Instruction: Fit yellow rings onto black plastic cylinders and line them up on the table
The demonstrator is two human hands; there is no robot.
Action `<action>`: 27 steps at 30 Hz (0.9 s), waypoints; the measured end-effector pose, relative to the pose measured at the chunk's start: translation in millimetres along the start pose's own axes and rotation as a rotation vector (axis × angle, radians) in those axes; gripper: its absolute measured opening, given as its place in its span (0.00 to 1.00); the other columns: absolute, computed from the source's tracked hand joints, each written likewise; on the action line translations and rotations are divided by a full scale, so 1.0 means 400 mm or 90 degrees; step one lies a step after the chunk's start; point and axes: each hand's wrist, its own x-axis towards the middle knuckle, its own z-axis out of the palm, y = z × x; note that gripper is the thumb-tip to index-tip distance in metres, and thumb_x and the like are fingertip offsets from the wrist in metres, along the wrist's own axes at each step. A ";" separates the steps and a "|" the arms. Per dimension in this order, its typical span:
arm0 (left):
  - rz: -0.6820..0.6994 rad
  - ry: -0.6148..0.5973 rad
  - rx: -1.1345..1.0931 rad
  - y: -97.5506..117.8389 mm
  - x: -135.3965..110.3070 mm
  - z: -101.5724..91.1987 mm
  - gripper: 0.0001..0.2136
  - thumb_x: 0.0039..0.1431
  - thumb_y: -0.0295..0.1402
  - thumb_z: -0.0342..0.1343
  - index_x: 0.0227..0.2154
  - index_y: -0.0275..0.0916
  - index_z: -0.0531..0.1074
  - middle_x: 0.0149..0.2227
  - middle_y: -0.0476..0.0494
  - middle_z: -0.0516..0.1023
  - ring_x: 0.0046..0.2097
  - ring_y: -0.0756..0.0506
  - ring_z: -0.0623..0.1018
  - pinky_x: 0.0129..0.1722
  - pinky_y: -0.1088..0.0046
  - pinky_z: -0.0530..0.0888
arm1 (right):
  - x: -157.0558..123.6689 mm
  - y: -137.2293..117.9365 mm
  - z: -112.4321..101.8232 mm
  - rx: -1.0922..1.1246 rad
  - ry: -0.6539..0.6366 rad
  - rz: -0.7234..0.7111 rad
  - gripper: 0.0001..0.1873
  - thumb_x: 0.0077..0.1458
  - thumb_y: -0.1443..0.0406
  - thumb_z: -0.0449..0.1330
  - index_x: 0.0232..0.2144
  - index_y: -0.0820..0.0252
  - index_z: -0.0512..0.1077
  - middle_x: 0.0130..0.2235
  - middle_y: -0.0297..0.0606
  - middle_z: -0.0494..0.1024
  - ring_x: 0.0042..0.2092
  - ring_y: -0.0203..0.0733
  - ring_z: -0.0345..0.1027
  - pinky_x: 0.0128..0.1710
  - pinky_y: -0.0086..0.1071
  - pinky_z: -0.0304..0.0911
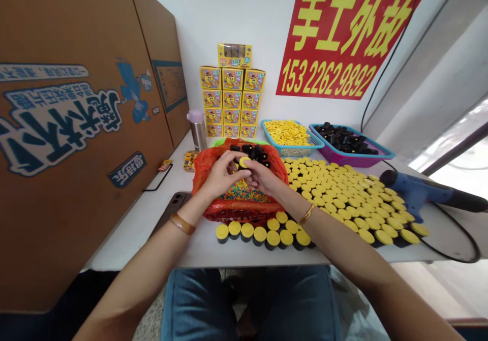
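My left hand (221, 175) and my right hand (261, 174) meet over an orange plastic bag (236, 209) that holds small coloured candies (244, 192) and black cups (254, 153). Between the fingers of both hands sits a small black container with a yellow lid (244, 162). Both hands are closed around it in a pinch. A row of yellow-capped containers (263, 234) stands in front of the bag, near the table's edge. Many more capped containers (343, 193) cover the table to the right.
A blue basket of yellow lids (290, 133) and a purple basket of black cups (348, 143) stand at the back. Stacked yellow boxes (232, 97) and a steel bottle (197, 129) are behind the bag. A blue glue gun (423, 191) lies right, a phone (173, 206) left, a large cardboard box (76, 117) far left.
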 end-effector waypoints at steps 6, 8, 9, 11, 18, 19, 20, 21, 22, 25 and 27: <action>-0.056 0.183 0.277 0.121 -0.208 -0.064 0.12 0.50 0.39 0.64 0.36 0.43 0.72 0.31 0.48 0.74 0.28 0.48 0.69 0.28 0.71 0.68 | 0.024 0.020 -0.044 -0.161 0.183 -0.066 0.27 0.58 0.43 0.51 0.26 0.60 0.70 0.21 0.33 0.66 0.20 0.32 0.56 0.20 0.28 0.55; -0.146 0.146 0.338 0.140 -0.310 -0.088 0.11 0.51 0.38 0.63 0.37 0.45 0.73 0.29 0.50 0.75 0.25 0.48 0.69 0.25 0.70 0.68 | 0.032 0.026 -0.064 -0.272 0.253 -0.085 0.18 0.56 0.51 0.58 0.27 0.60 0.71 0.23 0.34 0.69 0.23 0.32 0.60 0.23 0.28 0.56; -0.185 0.127 0.353 0.138 -0.353 -0.095 0.10 0.51 0.39 0.62 0.37 0.45 0.74 0.28 0.50 0.75 0.23 0.48 0.69 0.24 0.70 0.68 | 0.032 0.028 -0.071 -0.351 0.236 -0.074 0.13 0.53 0.56 0.61 0.27 0.60 0.72 0.25 0.34 0.71 0.25 0.33 0.62 0.25 0.28 0.57; -0.243 0.079 0.364 0.119 -0.416 -0.096 0.10 0.50 0.38 0.61 0.36 0.45 0.75 0.31 0.48 0.78 0.23 0.47 0.72 0.24 0.69 0.70 | 0.027 0.031 -0.074 -0.534 0.127 -0.024 0.08 0.46 0.62 0.66 0.24 0.60 0.72 0.26 0.35 0.73 0.28 0.35 0.64 0.28 0.29 0.57; -0.318 -0.049 0.347 0.109 -0.412 -0.113 0.19 0.51 0.36 0.56 0.47 0.44 0.77 0.35 0.45 0.83 0.26 0.44 0.79 0.27 0.69 0.73 | -0.013 0.017 -0.059 -0.766 -0.099 0.044 0.07 0.42 0.67 0.69 0.26 0.61 0.75 0.28 0.35 0.76 0.29 0.35 0.64 0.29 0.29 0.55; -0.295 -0.042 0.383 0.122 -0.386 -0.126 0.16 0.52 0.37 0.56 0.44 0.45 0.78 0.33 0.46 0.83 0.25 0.44 0.78 0.27 0.69 0.73 | -0.017 0.012 -0.063 -0.742 -0.126 0.035 0.06 0.43 0.67 0.68 0.27 0.61 0.75 0.28 0.35 0.76 0.29 0.35 0.64 0.30 0.29 0.56; -0.265 -0.033 0.419 0.132 -0.352 -0.137 0.14 0.53 0.37 0.55 0.41 0.46 0.79 0.32 0.47 0.83 0.26 0.44 0.78 0.27 0.70 0.72 | -0.020 0.008 -0.068 -0.717 -0.161 0.028 0.04 0.46 0.67 0.66 0.27 0.61 0.76 0.28 0.34 0.76 0.29 0.35 0.64 0.30 0.29 0.56; -0.228 -0.025 0.437 0.136 -0.309 -0.145 0.13 0.54 0.36 0.54 0.40 0.47 0.79 0.30 0.48 0.82 0.27 0.44 0.78 0.28 0.70 0.72 | -0.021 0.005 -0.073 -0.690 -0.198 0.025 0.02 0.48 0.67 0.65 0.27 0.61 0.76 0.27 0.34 0.76 0.29 0.35 0.64 0.31 0.28 0.57; -0.186 -0.023 0.441 0.130 -0.256 -0.147 0.12 0.55 0.35 0.53 0.39 0.47 0.79 0.30 0.48 0.82 0.29 0.44 0.79 0.30 0.70 0.72 | -0.021 0.004 -0.077 -0.663 -0.234 0.023 0.03 0.50 0.67 0.63 0.26 0.60 0.76 0.27 0.33 0.76 0.29 0.35 0.64 0.31 0.28 0.57; -0.094 -0.061 0.446 0.044 -0.068 -0.125 0.11 0.54 0.30 0.52 0.34 0.43 0.80 0.34 0.43 0.83 0.36 0.42 0.80 0.37 0.68 0.73 | -0.015 0.012 -0.085 -0.599 -0.296 0.026 0.06 0.48 0.71 0.61 0.26 0.59 0.78 0.27 0.32 0.78 0.30 0.35 0.66 0.33 0.28 0.60; -0.101 -0.124 0.494 -0.051 0.052 -0.096 0.11 0.50 0.24 0.52 0.29 0.40 0.79 0.33 0.39 0.82 0.37 0.40 0.79 0.40 0.66 0.72 | -0.009 0.026 -0.087 -0.579 -0.288 0.041 0.09 0.44 0.74 0.60 0.27 0.59 0.79 0.27 0.31 0.79 0.30 0.35 0.68 0.33 0.28 0.61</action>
